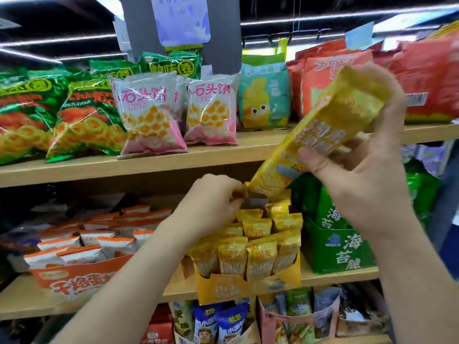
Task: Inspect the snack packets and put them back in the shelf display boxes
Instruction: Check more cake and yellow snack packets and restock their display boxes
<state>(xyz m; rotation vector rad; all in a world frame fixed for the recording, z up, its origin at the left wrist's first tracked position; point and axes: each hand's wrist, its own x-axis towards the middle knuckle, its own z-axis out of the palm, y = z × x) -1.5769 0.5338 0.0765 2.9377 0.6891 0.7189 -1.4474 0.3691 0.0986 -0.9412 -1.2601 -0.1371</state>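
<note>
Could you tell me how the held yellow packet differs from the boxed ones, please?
The held packet is tilted; the boxed packets stand upright. The right hand and left hand hold the held packet; the boxed packets sit in the yellow box. Both are yellow.

Your right hand (367, 175) grips yellow packet (323, 125), tilted, top end toward upper right. Your left hand (211, 202) pinches its lower corner, just above yellow display box (223, 289) full of matching packets on wooden shelf (335, 276). Orange box (74, 279) left, green box (342, 247) right.
</note>
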